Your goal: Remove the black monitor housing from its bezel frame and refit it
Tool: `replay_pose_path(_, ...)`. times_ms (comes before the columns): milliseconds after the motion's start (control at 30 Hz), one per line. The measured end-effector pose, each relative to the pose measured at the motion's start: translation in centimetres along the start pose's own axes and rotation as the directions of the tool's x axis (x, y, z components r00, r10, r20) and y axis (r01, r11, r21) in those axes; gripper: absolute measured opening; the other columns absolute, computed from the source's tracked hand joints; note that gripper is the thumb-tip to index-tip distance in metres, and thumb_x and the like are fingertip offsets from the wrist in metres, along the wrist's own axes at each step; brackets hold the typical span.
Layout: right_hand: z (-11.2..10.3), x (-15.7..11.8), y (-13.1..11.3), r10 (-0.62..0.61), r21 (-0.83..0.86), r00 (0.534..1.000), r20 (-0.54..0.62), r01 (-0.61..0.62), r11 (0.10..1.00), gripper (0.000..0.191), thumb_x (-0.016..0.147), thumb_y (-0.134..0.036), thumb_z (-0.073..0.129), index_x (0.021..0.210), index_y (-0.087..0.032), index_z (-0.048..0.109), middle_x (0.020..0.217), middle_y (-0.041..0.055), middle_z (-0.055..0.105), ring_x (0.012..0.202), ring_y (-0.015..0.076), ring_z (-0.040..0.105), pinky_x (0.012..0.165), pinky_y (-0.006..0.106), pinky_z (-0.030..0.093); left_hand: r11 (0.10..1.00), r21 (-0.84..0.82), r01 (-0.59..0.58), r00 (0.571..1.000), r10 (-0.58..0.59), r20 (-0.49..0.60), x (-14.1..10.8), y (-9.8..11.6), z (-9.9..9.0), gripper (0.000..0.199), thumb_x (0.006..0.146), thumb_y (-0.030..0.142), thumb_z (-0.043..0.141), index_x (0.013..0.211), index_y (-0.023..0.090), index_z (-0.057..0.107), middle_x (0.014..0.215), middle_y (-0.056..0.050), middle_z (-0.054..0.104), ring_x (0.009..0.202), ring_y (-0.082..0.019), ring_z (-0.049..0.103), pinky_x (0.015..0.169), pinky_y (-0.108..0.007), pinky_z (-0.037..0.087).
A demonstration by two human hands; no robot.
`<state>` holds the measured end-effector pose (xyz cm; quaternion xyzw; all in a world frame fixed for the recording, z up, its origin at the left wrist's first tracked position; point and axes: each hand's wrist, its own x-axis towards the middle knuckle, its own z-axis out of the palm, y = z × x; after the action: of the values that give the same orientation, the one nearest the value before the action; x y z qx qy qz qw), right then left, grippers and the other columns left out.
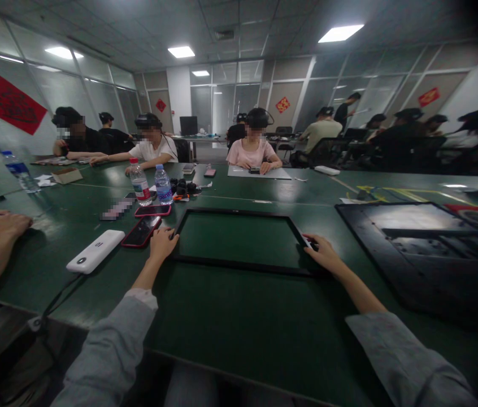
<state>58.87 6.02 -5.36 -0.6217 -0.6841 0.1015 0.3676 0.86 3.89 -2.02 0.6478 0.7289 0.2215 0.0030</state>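
A thin black rectangular frame (239, 263) lies on the green table (239, 316), and the tabletop shows through its opening. My left hand (164, 243) is closed on the frame's left side, near a phone with a red edge (141, 231). On the opposite side, my right hand (322, 252) has its fingers curled round the frame's right edge. A small light-coloured piece shows at the right fingertips, too small to name.
A white power bank (95, 251) with a cable is at the left, near another person's hands (12, 224). Two bottles (140, 183) stand beyond the phones. A large black panel (408, 243) lies at the right. Several people sit farther back.
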Motion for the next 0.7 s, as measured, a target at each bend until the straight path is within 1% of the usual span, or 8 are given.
replay_pose_path(200, 0.2, -0.1, 0.0, -0.064, 0.005, 0.995, 0.07, 0.064, 0.998, 0.064, 0.073, -0.035, 0.057, 0.135, -0.022, 0.061, 0.128, 0.0109, 0.066, 0.117, 0.031, 0.061, 0.104, 0.051, 0.046, 0.999, -0.025, 0.024, 1.0, -0.024, 0.016, 0.3, -0.2, 0.1, 0.04, 0.093, 0.046, 0.053, 0.122, 0.026, 0.073, 0.141, -0.008, 0.061, 0.128, -0.036, 0.05, 0.103, -0.049, 0.045)
replay_pose_path(300, 0.3, -0.1, -0.3, -0.064, -0.023, 0.997, 0.036, 0.065, 0.998, 0.06, 0.073, -0.035, 0.058, 0.132, -0.024, 0.063, 0.126, 0.009, 0.068, 0.117, 0.0311, 0.062, 0.104, 0.052, 0.047, 0.996, -0.083, 0.037, 0.997, -0.031, 0.072, 0.2, 0.0, -0.2, 0.047, 0.094, 0.057, 0.049, 0.125, 0.029, 0.07, 0.145, -0.007, 0.057, 0.133, -0.038, 0.046, 0.105, -0.056, 0.041)
replay_pose_path(433, 0.2, 0.0, -0.2, -0.016, -0.007, 0.999, -0.029, 0.015, 1.0, 0.056, 0.078, -0.036, 0.054, 0.129, -0.017, 0.064, 0.118, 0.0143, 0.07, 0.106, 0.0296, 0.066, 0.096, 0.047, 0.052, 0.99, -0.13, 0.046, 0.997, -0.038, 0.067, -0.5, 1.0, -1.0, 0.05, 0.094, 0.059, 0.046, 0.133, 0.032, 0.064, 0.151, -0.007, 0.052, 0.14, -0.037, 0.038, 0.109, -0.063, 0.033)
replay_pose_path(500, -0.1, 0.0, 0.0, 0.03, -0.025, 0.997, -0.077, -0.032, 0.999, 0.055, 0.079, -0.034, 0.051, 0.128, -0.014, 0.064, 0.116, 0.0166, 0.07, 0.101, 0.0292, 0.067, 0.092, 0.045, 0.053, 0.992, -0.125, 0.005, 0.998, 0.002, 0.057, -1.0, 1.6, -1.7, 0.051, 0.094, 0.058, 0.047, 0.136, 0.033, 0.061, 0.153, -0.007, 0.049, 0.143, -0.037, 0.034, 0.111, -0.065, 0.03)
replay_pose_path(533, -0.3, 0.0, 0.0, 0.041, -0.052, 0.994, -0.105, -0.047, 0.998, 0.054, 0.079, -0.033, 0.05, 0.127, -0.013, 0.064, 0.115, 0.017, 0.07, 0.101, 0.0293, 0.067, 0.091, 0.046, 0.053, 0.99, -0.138, -0.039, 0.994, 0.052, 0.091, -1.3, 1.8, -2.1, 0.052, 0.094, 0.06, 0.047, 0.137, 0.034, 0.06, 0.154, -0.007, 0.048, 0.145, -0.036, 0.032, 0.112, -0.065, 0.029)
replay_pose_path(600, -1.0, -0.2, 0.1, 0.021, -0.148, 0.985, -0.172, -0.047, 0.988, 0.053, 0.079, -0.03, 0.047, 0.126, -0.013, 0.065, 0.115, 0.0173, 0.069, 0.104, 0.0302, 0.064, 0.096, 0.047, 0.049, 0.97, -0.203, -0.131, 0.953, 0.18, 0.244, -1.8, 2.0, -2.9, 0.058, 0.091, 0.066, 0.048, 0.139, 0.035, 0.059, 0.156, -0.005, 0.047, 0.148, -0.036, 0.028, 0.114, -0.064, 0.028)
replay_pose_path(667, -2.0, -0.7, -0.1, -0.034, -0.27, 0.97, -0.24, -0.033, 0.962, 0.052, 0.081, -0.028, 0.043, 0.126, -0.012, 0.064, 0.116, 0.0184, 0.068, 0.111, 0.0311, 0.061, 0.103, 0.049, 0.043, 0.946, -0.256, -0.201, 0.877, 0.29, 0.383, -2.1, 2.1, -3.5, 0.067, 0.084, 0.073, 0.054, 0.14, 0.037, 0.057, 0.157, -0.004, 0.045, 0.151, -0.037, 0.022, 0.116, -0.064, 0.026)
replay_pose_path(700, -2.7, -1.0, -0.2, -0.058, -0.332, 0.962, -0.268, -0.036, 0.943, 0.052, 0.083, -0.027, 0.041, 0.127, -0.011, 0.063, 0.118, 0.0195, 0.066, 0.114, 0.0318, 0.058, 0.105, 0.05, 0.04, 0.938, -0.263, -0.227, 0.85, 0.323, 0.417, -2.2, 2.1, -3.8, 0.072, 0.079, 0.075, 0.06, 0.141, 0.038, 0.057, 0.158, -0.005, 0.043, 0.152, -0.038, 0.019, 0.116, -0.064, 0.024)
